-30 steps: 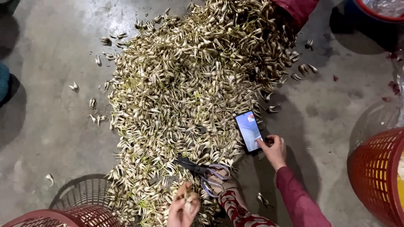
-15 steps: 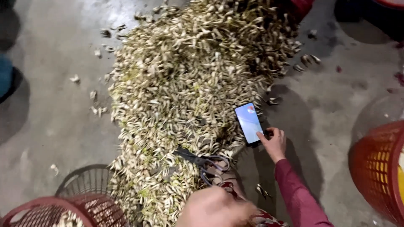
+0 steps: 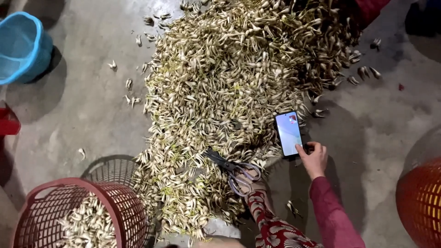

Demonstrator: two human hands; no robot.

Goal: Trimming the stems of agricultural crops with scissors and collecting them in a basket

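Observation:
My right hand (image 3: 314, 160), in a dark red sleeve, rests its fingertips on the lower edge of a smartphone (image 3: 288, 133). The phone lies screen up and lit at the right edge of a big heap of small pale bulbs with roots (image 3: 239, 78) on the concrete floor. Scissors with grey handles (image 3: 233, 169) lie on the heap's near edge, their handles against a limb in red patterned cloth (image 3: 271, 225). Only a pale sliver of my left hand (image 3: 216, 243) shows at the bottom edge; what it holds is hidden.
A red mesh basket (image 3: 124, 202) partly filled with bulbs stands at lower left. A blue basket (image 3: 23, 46) sits at upper left and an orange one (image 3: 420, 206) at the right edge. Loose bulbs (image 3: 131, 92) dot the floor left of the heap.
My left hand held a bulb near the bottom, swung up close to the camera, then dropped almost out of frame. The view shifted, revealing the red basket. My right hand stayed on the phone.

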